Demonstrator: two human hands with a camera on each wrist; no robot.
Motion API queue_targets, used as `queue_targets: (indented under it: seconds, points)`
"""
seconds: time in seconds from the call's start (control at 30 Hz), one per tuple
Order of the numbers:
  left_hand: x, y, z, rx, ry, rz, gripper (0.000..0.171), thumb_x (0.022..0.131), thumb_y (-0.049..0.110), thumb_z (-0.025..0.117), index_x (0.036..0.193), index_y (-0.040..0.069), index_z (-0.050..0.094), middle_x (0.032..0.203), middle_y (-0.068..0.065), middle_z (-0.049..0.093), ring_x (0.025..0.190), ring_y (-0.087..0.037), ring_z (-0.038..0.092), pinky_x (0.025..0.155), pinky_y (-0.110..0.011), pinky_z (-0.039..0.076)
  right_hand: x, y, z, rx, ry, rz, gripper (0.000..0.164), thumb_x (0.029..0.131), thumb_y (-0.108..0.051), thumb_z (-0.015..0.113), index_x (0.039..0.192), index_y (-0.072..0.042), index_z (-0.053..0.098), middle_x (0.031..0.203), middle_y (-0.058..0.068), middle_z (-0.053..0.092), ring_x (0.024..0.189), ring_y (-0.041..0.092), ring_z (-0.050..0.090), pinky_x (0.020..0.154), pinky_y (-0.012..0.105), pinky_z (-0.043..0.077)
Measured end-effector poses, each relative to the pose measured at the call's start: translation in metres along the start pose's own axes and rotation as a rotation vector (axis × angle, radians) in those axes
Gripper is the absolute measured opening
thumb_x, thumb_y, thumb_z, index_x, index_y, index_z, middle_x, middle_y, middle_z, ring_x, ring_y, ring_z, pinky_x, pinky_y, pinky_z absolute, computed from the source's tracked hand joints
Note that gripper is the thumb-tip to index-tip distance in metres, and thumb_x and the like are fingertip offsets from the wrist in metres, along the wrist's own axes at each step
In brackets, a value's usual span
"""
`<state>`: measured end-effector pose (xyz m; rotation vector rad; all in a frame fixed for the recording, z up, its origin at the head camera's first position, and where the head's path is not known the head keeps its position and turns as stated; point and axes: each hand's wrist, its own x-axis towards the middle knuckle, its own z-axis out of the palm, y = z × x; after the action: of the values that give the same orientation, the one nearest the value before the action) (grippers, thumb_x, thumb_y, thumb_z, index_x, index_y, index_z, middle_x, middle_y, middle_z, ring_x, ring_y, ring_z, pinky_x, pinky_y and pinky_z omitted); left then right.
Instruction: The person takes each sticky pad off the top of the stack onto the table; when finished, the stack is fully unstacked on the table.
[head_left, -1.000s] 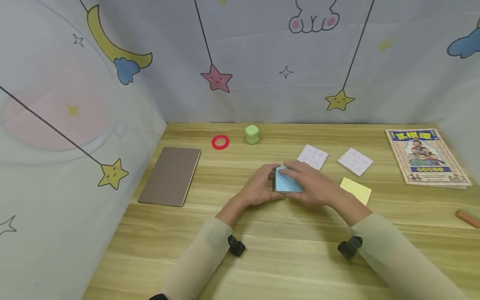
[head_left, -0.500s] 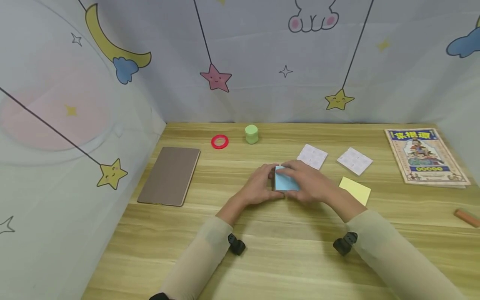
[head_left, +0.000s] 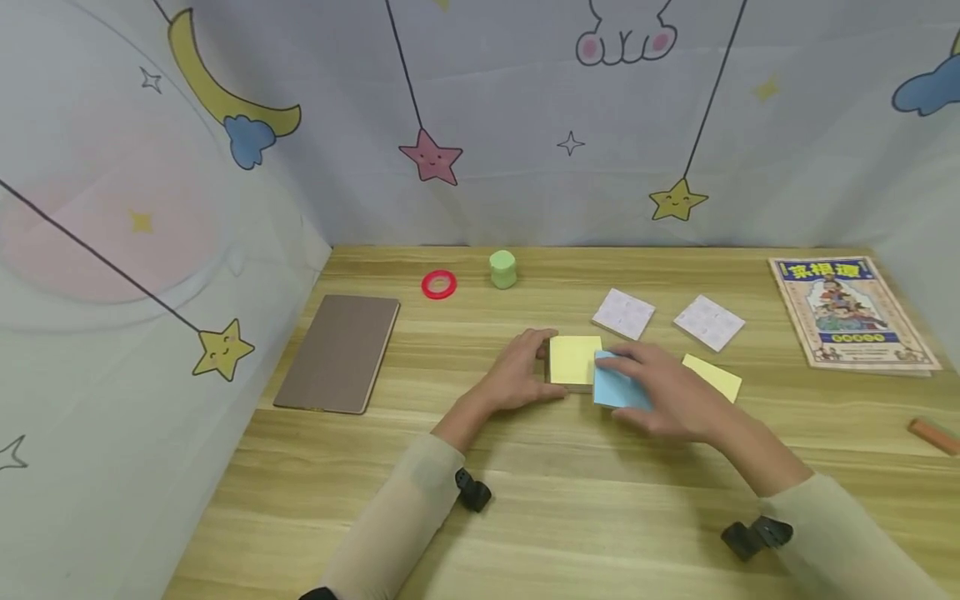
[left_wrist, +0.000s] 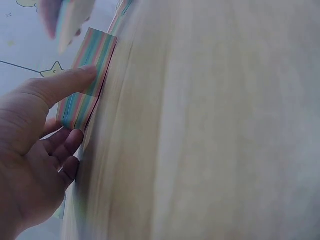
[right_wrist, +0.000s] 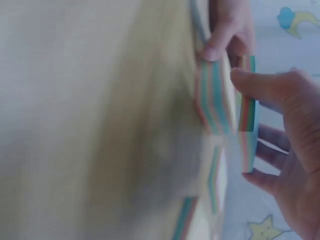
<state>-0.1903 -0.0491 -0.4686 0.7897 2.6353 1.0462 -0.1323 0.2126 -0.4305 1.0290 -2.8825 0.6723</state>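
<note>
My left hand (head_left: 519, 371) holds a thick block of sticky notes (head_left: 575, 360) on the table by its near and far edges. Its top sheet is yellow, and the left wrist view shows striped pink, green and yellow sides (left_wrist: 95, 55). Just to the right, my right hand (head_left: 671, 392) pinches a blue-topped sticky note pad (head_left: 618, 387) between thumb and fingers. That pad's striped edge (right_wrist: 246, 110) shows in the right wrist view, apart from the block and off the table. Part of the blue pad is covered by the right hand.
Two pale patterned pads (head_left: 624, 314) and a yellow pad (head_left: 712, 377) lie behind and right of my right hand. Farther out are a brown notebook (head_left: 337, 354), red ring (head_left: 438, 284), green cylinder (head_left: 503, 269), comic-style booklet (head_left: 851, 315) and orange-brown stick (head_left: 933, 437).
My right hand has taken the blue-topped pad off the block and moved it right and nearer, baring the yellow top. My left hand stays in place on the block.
</note>
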Motion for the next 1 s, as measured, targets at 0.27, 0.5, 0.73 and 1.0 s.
queue_targets:
  seconds: [0.27,0.5,0.73,1.0]
  points:
    - [-0.002,0.001,-0.001,-0.004,0.002,-0.003,0.092,0.076,0.034,0.086,0.148,0.007,0.037,0.135,-0.008,0.05,0.113,-0.018,0.053,0.097,-0.032,0.042,-0.051,0.001,0.02,-0.046,0.039,-0.026,0.068,0.073,-0.03,0.085,0.134,-0.013,0.059,0.132,0.011,0.054,0.116,0.028,0.053,0.089,0.046,0.046]
    - [0.0,0.0,0.001,0.011,0.002,-0.002,0.092,0.076,0.035,0.086,0.148,0.006,0.037,0.136,-0.008,0.05,0.113,-0.018,0.054,0.098,-0.032,0.042,-0.062,-0.002,0.025,-0.076,0.033,-0.018,0.068,0.076,-0.033,0.083,0.136,-0.013,0.058,0.135,0.01,0.053,0.118,0.028,0.054,0.089,0.047,0.048]
    - [0.001,-0.001,0.002,0.009,0.004,-0.001,0.091,0.076,0.035,0.085,0.148,0.007,0.037,0.135,-0.008,0.05,0.113,-0.018,0.054,0.098,-0.032,0.042,-0.059,-0.003,0.021,-0.083,0.015,-0.029,0.066,0.076,-0.036,0.083,0.134,-0.013,0.06,0.135,0.01,0.053,0.119,0.027,0.053,0.09,0.046,0.048]
    - [0.0,-0.002,0.001,0.008,0.005,0.005,0.092,0.076,0.036,0.086,0.148,0.007,0.037,0.135,-0.008,0.05,0.113,-0.018,0.054,0.098,-0.032,0.042,-0.026,-0.009,0.005,-0.055,0.021,-0.041,0.051,0.084,-0.028,0.078,0.13,-0.01,0.062,0.134,0.011,0.055,0.118,0.031,0.055,0.089,0.049,0.05]
